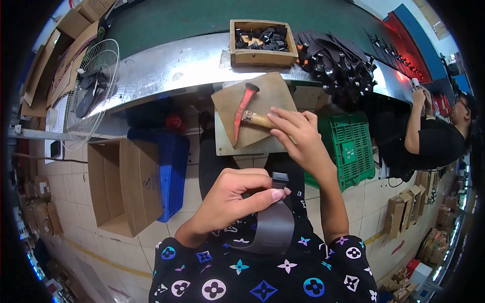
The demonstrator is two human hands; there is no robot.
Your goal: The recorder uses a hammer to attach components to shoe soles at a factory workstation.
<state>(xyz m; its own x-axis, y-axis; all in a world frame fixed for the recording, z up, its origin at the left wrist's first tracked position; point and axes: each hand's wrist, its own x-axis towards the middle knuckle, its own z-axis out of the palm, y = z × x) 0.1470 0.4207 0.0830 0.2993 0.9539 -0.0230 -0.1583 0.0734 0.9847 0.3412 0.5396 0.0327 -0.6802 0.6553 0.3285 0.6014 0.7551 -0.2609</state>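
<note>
My left hand (pixel 237 194) is closed, its thumb and fingers pinching a dark brown strap (pixel 275 230) close to its black end piece (pixel 280 178). The strap curves down in a loop over my lap. Ahead of it, my right hand (pixel 303 139) has its fingers around the end of the wooden handle of a hammer (pixel 244 113). The hammer's long red head with a dark round face lies over a brown square board (pixel 265 88). Under that board is a pale plate (pixel 225 147), at the edge of the bench.
A wooden box (pixel 262 58) of small black parts stands on the metal bench edge (pixel 177 65). Beside it lies a heap of dark straps (pixel 341 63). A green crate (pixel 348 146), a cardboard box (pixel 124 184) and a fan (pixel 93 91) flank me. A co-worker (pixel 434 131) sits at right.
</note>
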